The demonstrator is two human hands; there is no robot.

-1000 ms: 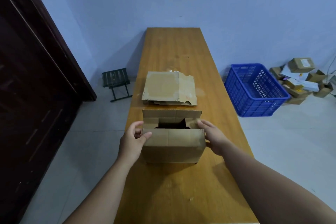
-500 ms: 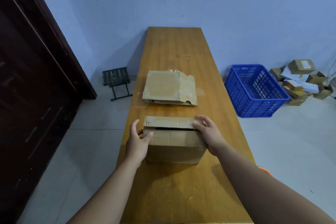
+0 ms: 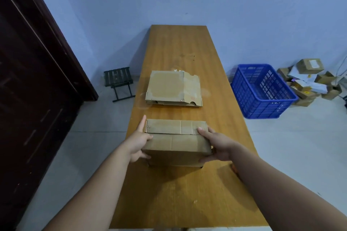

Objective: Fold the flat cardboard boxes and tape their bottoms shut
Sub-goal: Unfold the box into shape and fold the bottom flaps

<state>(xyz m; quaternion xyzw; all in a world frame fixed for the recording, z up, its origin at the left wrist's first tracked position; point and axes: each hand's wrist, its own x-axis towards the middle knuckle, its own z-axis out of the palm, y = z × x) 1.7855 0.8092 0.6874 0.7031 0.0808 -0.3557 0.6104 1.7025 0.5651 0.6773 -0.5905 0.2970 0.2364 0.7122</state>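
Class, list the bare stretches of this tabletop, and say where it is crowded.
Free: the far end of the table, beyond the flat cardboard; and the near end, this side of the folded box. Crowded: the narrow strip between them, and the box's sides, gripped by left hand and right hand.

Both my bare forearms reach forward. My left hand (image 3: 139, 141) clasps the left end of the box (image 3: 176, 148), thumb over the top, index finger straight ahead. My right hand (image 3: 216, 146) grips the right end, fingers on top, thumb on the near face.
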